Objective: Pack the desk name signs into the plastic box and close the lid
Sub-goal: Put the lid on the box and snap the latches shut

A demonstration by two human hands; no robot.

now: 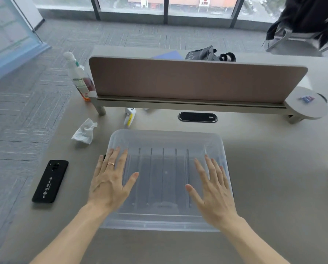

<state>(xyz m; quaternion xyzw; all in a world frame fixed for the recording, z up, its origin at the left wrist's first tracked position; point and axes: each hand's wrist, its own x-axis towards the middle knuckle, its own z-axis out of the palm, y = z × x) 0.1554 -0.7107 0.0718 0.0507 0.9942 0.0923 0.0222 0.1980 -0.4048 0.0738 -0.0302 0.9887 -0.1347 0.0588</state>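
Observation:
A clear plastic box (pixel 165 139) sits on the desk in front of me with its translucent lid (pixel 167 221) lying on top. Through the lid I see several upright desk name signs (pixel 163 178) standing in a row inside. My left hand (pixel 111 180) lies flat on the lid's left part, fingers straight and spread, a ring on one finger. My right hand (pixel 214 189) lies flat on the lid's right part, fingers straight too. Neither hand holds anything.
A black phone (pixel 50 181) lies left of the box, a crumpled tissue (pixel 84 131) beyond it. A bottle (pixel 79 77) stands at the end of the brown desk divider (pixel 195 80). A white-and-yellow object (pixel 129 116) and a cable port (pixel 197 117) lie behind the box.

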